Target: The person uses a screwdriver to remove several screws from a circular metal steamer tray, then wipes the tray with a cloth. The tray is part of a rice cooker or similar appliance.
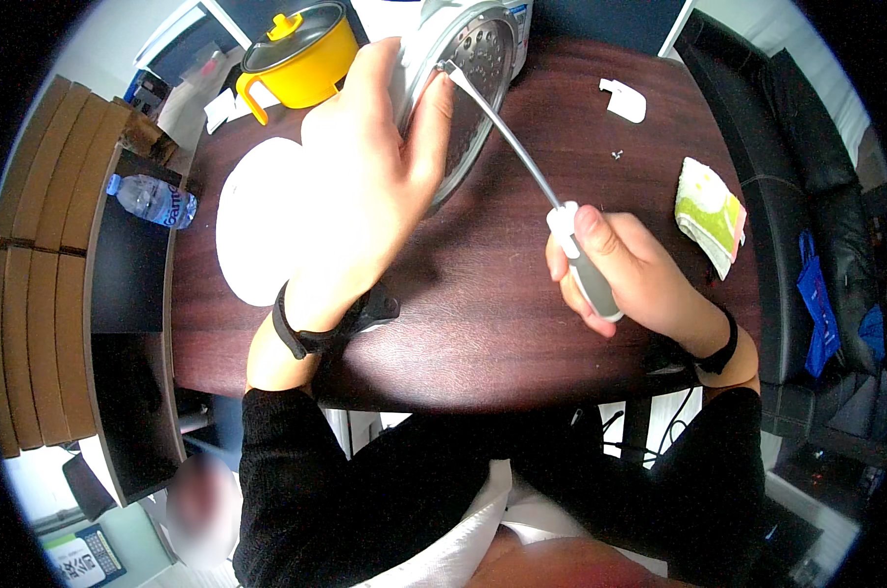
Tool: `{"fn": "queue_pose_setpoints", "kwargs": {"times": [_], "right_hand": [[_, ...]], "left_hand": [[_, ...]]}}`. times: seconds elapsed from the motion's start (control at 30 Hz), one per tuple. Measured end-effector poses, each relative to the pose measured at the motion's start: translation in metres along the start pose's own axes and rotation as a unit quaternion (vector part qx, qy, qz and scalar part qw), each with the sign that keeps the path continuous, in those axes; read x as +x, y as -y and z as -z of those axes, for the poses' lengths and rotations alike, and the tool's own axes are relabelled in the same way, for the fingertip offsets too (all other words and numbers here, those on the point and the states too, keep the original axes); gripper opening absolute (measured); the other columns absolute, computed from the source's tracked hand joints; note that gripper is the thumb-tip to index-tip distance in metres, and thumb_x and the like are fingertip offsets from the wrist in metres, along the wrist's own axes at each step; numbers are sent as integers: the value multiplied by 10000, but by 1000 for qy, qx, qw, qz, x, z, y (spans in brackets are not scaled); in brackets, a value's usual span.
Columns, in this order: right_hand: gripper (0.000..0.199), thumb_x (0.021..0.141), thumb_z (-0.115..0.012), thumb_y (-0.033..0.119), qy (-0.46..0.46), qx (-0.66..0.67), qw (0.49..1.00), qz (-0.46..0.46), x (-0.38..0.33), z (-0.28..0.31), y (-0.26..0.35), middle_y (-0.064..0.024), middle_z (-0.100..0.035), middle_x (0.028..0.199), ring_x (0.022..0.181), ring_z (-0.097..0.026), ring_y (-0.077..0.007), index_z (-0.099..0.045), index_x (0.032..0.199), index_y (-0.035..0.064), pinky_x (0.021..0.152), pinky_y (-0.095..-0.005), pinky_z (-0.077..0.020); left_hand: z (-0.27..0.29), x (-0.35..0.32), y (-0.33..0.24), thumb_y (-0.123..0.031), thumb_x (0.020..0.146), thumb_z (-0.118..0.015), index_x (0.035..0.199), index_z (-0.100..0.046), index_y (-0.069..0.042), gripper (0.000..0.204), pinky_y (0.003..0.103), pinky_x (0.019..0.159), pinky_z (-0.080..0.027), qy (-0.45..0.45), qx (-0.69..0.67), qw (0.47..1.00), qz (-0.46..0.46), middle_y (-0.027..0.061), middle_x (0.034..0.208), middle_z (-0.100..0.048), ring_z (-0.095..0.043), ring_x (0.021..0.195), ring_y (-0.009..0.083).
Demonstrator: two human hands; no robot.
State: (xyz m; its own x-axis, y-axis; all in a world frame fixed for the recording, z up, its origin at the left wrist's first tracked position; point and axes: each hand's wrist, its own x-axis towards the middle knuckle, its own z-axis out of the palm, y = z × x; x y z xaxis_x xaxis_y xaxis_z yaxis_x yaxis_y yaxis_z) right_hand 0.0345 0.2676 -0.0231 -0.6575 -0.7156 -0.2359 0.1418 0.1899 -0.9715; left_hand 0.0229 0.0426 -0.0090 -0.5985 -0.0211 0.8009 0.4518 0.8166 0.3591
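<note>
My left hand (380,167) is closed on a white and grey housing with a shiny metal plate (483,59) dotted with holes, and tilts it up at the table's far side. The thumb lies along the plate's rim. In my right hand (635,265) is a screwdriver (522,152) with a white and grey handle, gripped between thumb and fingers. Its shaft slants up to the left, and the tip meets the rim by my left thumb. Whether it sits in a screw is too small to tell. A white rounded piece (257,225) lies beside my left wrist.
On the dark wood table (483,343) stand a yellow lidded pot (306,64), a white plastic piece (624,101), tiny metal bits (617,154) and a folded green-white cloth (708,211). A water bottle (152,200) lies left; a black sofa (782,196) is right.
</note>
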Motion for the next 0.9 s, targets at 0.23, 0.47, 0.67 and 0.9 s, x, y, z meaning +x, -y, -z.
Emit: {"fn": "queue_pose_setpoints", "kwargs": {"times": [0.23, 0.47, 0.67, 0.9], "right_hand": [[374, 854, -591, 403, -288, -558, 738, 248, 13, 42, 8, -144, -550, 575, 567, -563, -357, -514, 740, 55, 482, -414, -422], [434, 962, -429, 437, -106, -163, 979, 67, 9, 29, 4, -16, -457, 504, 409, -462, -84, -514, 763, 61, 391, -246, -346], [561, 980, -213, 511, 60, 101, 993, 17, 14, 7, -15, -40, -475, 527, 344, -410, -88, -473, 795, 49, 336, -195, -322], [520, 993, -231, 473, 10, -66, 997, 30, 13, 24, -2, -4, -460, 520, 353, -390, -71, -479, 801, 58, 338, -187, -298]], "left_hand": [[4, 7, 0, -163, 823, -653, 1032, -556, 25, 298, 374, 543, -492, 23, 42, 998, -37, 204, 659, -608, -637, 598, 336], [5, 7, 0, -160, 824, -653, 1029, -554, 37, 302, 371, 538, -488, 23, 22, 999, -11, 192, 643, -602, -630, 578, 327], [1, 3, -1, -158, 828, -647, 1043, -549, 42, 309, 372, 538, -489, 2, 2, 1000, 6, 188, 645, -598, -627, 575, 328], [0, 3, 2, -160, 831, -639, 1061, -535, 35, 319, 379, 549, -496, -11, 43, 999, -25, 197, 669, -608, -636, 610, 346]]}}
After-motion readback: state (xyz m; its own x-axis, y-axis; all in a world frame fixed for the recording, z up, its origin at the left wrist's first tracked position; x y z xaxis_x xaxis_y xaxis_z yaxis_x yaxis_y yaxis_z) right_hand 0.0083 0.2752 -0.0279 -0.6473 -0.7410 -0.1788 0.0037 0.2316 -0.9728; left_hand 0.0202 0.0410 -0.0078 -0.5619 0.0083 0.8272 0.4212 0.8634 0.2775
